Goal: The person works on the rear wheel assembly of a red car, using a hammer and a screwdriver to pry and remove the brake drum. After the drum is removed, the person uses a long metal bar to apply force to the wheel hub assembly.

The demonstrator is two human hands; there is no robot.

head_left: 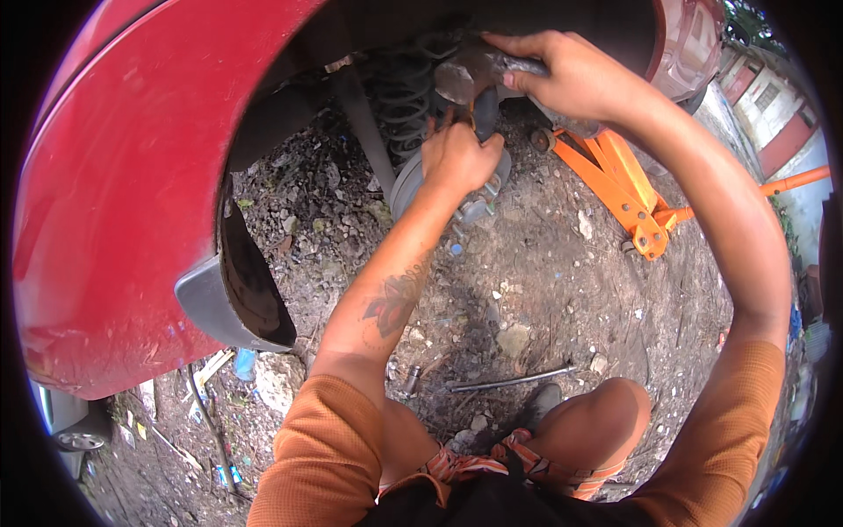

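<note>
My right hand (pixel 571 75) is closed round the dark handle of a hammer (pixel 455 83), whose worn metal head is up inside the wheel well. Just below it, my left hand (pixel 461 158) grips a tool with a thick black handle (pixel 486 114); its working end is hidden. The hammer head is close above this handle, and I cannot tell if they touch. Beneath my left hand is the grey brake drum (pixel 406 186), with wheel studs showing at its lower right. Beside it rises a dark coil spring (pixel 399 98).
The red car body (pixel 132 202) curves round the wheel well, with a black mudguard (pixel 224 303) at its lower edge. An orange jack (pixel 619 189) stands at the right. On the stony ground lie a metal bar (pixel 512 380) and a small socket (pixel 412 379) near my knees.
</note>
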